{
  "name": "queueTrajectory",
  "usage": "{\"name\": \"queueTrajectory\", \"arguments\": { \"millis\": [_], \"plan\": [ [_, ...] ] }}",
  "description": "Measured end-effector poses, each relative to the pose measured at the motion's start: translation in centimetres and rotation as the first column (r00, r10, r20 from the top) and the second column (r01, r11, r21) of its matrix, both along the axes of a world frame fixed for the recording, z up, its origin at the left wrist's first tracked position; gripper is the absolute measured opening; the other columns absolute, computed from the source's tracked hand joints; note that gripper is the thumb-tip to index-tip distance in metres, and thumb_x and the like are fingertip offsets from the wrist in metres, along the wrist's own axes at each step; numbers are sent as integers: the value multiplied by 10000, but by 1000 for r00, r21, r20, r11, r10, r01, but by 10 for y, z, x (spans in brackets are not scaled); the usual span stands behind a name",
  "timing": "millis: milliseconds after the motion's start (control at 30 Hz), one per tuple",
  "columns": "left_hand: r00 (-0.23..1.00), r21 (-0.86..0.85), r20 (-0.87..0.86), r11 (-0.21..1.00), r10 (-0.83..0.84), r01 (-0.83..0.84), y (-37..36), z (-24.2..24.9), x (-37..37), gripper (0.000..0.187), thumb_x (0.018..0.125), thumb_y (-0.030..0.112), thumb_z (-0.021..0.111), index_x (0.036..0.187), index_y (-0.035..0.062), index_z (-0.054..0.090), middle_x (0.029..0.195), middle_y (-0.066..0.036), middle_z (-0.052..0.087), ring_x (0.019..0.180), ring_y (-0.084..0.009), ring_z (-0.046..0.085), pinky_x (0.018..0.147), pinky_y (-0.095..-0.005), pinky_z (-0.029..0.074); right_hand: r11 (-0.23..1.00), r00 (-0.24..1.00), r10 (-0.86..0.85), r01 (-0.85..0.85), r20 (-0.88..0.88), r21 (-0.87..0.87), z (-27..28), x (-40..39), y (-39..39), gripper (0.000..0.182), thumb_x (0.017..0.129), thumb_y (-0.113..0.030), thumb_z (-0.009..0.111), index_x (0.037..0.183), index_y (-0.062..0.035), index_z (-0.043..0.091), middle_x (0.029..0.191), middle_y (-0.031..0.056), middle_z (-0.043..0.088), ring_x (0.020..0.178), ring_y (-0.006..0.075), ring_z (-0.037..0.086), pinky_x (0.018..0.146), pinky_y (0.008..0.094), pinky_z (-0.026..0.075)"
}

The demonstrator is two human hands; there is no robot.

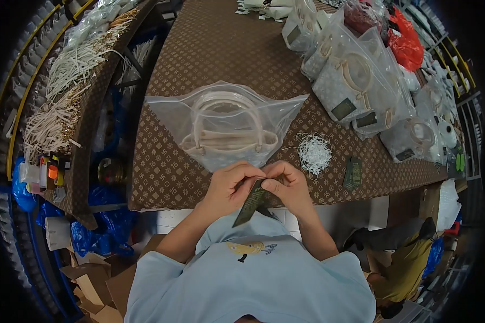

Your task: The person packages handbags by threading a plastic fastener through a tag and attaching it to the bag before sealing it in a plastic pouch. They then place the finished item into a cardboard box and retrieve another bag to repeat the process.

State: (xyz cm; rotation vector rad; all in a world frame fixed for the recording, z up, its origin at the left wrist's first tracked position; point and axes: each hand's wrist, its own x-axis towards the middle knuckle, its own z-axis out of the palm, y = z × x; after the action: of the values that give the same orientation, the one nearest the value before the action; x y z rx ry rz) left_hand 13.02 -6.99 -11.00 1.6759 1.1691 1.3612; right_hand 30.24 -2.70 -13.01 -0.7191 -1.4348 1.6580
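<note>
Together, the left hand (226, 187) and the right hand (290, 187) pinch a dark tag (247, 208) at the near edge of the table (199, 64), just before a plastic-covered handbag (226, 141).

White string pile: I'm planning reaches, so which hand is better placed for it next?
Probably the right hand: the white string pile lies just beyond it, farther from the left hand. Both hands are at the dark tag.

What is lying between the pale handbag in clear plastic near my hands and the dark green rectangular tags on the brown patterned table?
A tangled pile of thin white string lies between the handbag and the tags, in the head view.
</note>
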Motion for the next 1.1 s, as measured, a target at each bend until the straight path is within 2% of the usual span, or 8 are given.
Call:
{"name": "queueTrajectory", "arguments": {
  "millis": [67, 333, 400, 500, 633, 767, 1033, 1100],
  "plan": [
    [994, 105, -89, 993, 68, -59, 0, 9, -4, 197, 757, -25, 640, 935, 58, 646, 787, -85, 591, 651, -175, 579, 583, -241, 458, 951, 966, -194, 141, 174, 276, 18, -6, -2, 165, 810, -103, 686, 913, -11, 598, 896, 13, 617, 782, 58, 543, 796, 239, 435],
    [979, 244, -182, 969, 96, -49, 14, 24, -12, 202, 722, 43, 677, 920, 76, 658, 808, -71, 599, 718, -208, 582, 662, -309, 470, 996, 989, -22, 9, -144, -90, 16, -8, -7, 166, 872, -156, 619, 930, -3, 585, 896, 51, 621, 780, 63, 561, 766, 229, 465],
    [775, 603, -370, 767, 512, -219, 36, 58, -25, 214, 716, 105, 688, 925, 72, 662, 819, -60, 585, 809, -223, 565, 813, -386, 425, 998, 978, -64, 58, -200, -34, 36, -10, -2, 144, 885, -145, 598, 917, -6, 584, 896, 53, 619, 764, 64, 556, 719, 221, 469],
    [492, 547, -677, 822, 547, -160, 52, 74, -40, 178, 732, 164, 668, 879, 65, 661, 873, -48, 592, 908, -230, 553, 903, -445, 351, 985, 970, -78, 110, -229, 130, 74, -23, 13, 116, 908, -122, 547, 914, -10, 577, 909, 50, 617, 750, 57, 553, 614, 216, 465],
    [482, 313, -849, 941, 217, 127, 43, 43, -36, 127, 770, 167, 622, 841, 70, 660, 894, -62, 616, 876, -244, 574, 843, -422, 408, 848, 964, -136, -7, 229, 529, 86, -43, 45, 134, 879, -162, 570, 879, -29, 557, 794, 119, 621, 615, 142, 588, 510, 260, 454],
    [779, -25, -620, 995, -88, 92, 44, 24, -40, 135, 815, 151, 565, 831, 39, 637, 852, -156, 628, 789, -329, 599, 711, -416, 468, 612, 601, -617, -39, 507, 790, 51, -38, 51, 125, 804, -164, 604, 799, -64, 528, 675, 121, 613, 575, 308, 605, 490, 380, 465],
    [835, -274, -547, 955, -54, -117, 88, -15, -20, 229, 840, 138, 535, 1032, 16, 554, 880, -181, 636, 804, -319, 624, 731, -387, 486, 572, 642, -610, -48, 464, 819, 25, -43, 48, 111, 821, -144, 611, 883, -90, 535, 630, 106, 600, 535, 292, 598, 453, 392, 430],
    [947, -515, 307, 821, -91, 246, 98, -35, -20, 213, 838, 119, 512, 1025, 30, 560, 1000, -109, 627, 910, -207, 603, 794, -320, 467, 560, 610, -630, -72, 481, 825, 22, -37, 49, 112, 825, -137, 607, 892, -93, 530, 628, 105, 600, 530, 290, 597, 449, 387, 429]
  ]
}}
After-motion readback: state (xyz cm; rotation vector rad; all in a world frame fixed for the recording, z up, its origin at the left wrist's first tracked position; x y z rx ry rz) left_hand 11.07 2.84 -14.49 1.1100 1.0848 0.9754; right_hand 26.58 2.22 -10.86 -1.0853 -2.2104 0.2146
